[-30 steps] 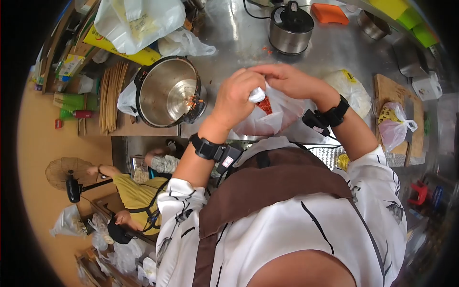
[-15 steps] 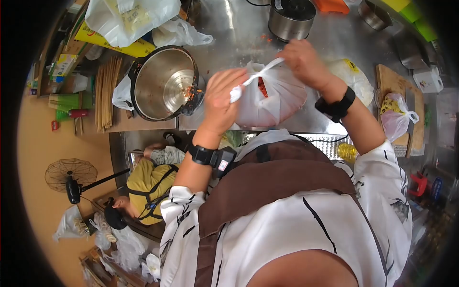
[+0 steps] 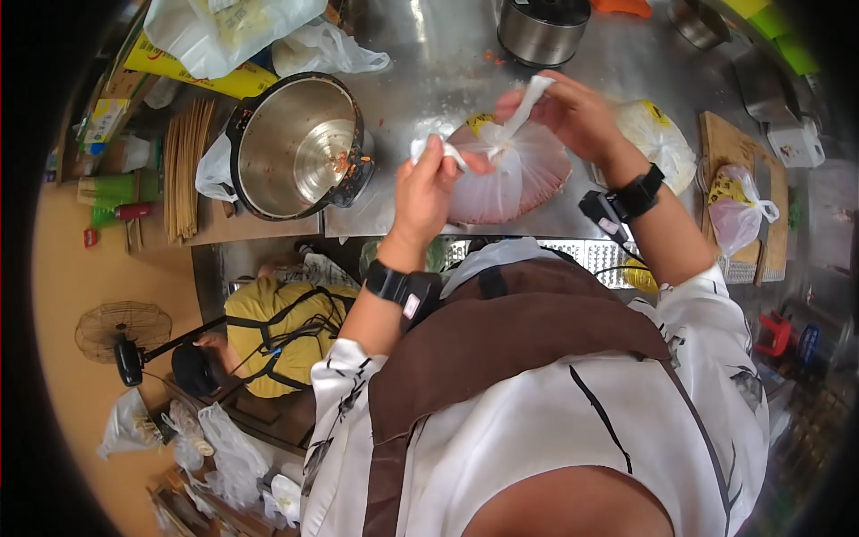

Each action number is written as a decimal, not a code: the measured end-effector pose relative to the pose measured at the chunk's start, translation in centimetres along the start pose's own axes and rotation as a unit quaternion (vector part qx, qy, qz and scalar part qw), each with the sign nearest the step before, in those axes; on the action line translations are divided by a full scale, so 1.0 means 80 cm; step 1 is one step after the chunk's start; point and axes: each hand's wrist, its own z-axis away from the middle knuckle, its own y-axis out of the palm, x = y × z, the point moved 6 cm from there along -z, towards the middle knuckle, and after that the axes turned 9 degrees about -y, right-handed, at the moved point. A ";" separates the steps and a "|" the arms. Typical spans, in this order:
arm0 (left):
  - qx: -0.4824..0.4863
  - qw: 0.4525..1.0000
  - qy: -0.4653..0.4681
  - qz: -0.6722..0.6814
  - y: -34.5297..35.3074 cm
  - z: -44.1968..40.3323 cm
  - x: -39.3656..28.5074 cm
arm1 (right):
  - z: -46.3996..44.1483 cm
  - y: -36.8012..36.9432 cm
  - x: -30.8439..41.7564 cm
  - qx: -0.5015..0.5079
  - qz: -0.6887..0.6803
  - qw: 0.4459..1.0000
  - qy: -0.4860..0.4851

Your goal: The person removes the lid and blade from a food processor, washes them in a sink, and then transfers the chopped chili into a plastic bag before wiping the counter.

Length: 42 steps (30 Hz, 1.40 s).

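Note:
A thin, translucent white plastic bag (image 3: 514, 183), rounded and full, sits on the steel counter in front of me. Reddish contents show through its lower edge, and the top is gathered into a twisted neck. My left hand (image 3: 426, 186) is closed on one bag handle, left of the neck. At the upper right, my right hand (image 3: 577, 116) grips the other twisted handle, which stands up from the neck. What the bag holds cannot be made out clearly.
Left of the bag stands a deep steel pot (image 3: 304, 148) with food scraps inside. Chopsticks (image 3: 186, 170) lie beyond it. A lidded steel pot (image 3: 543, 31) stands behind. To the right are another filled bag (image 3: 658, 143) and a cutting board (image 3: 716, 148). A person in yellow (image 3: 286, 336) is at lower left.
The bag's top has gone from stretched with a gap showing red food to gathered at a neck. My hands have shifted from pulling the handles taut to holding them separately.

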 end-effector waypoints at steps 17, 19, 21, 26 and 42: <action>-0.054 0.998 0.016 -0.041 -0.050 0.028 0.018 | -0.035 -0.102 -0.055 -0.155 0.090 0.982 0.061; -0.027 0.992 0.050 -0.115 -0.010 0.019 -0.005 | -0.017 -0.061 -0.012 -0.095 0.153 0.983 -0.015; 0.004 0.970 0.070 -0.231 0.029 0.008 -0.016 | 0.002 -0.006 0.002 0.040 0.144 0.988 -0.039; 0.049 0.802 0.176 -0.569 0.059 -0.038 0.019 | 0.061 0.106 0.044 0.186 0.557 0.755 -0.292; 0.075 0.886 -0.003 -0.458 0.177 -0.045 -0.089 | 0.214 -0.085 0.127 -0.175 0.580 0.777 -0.173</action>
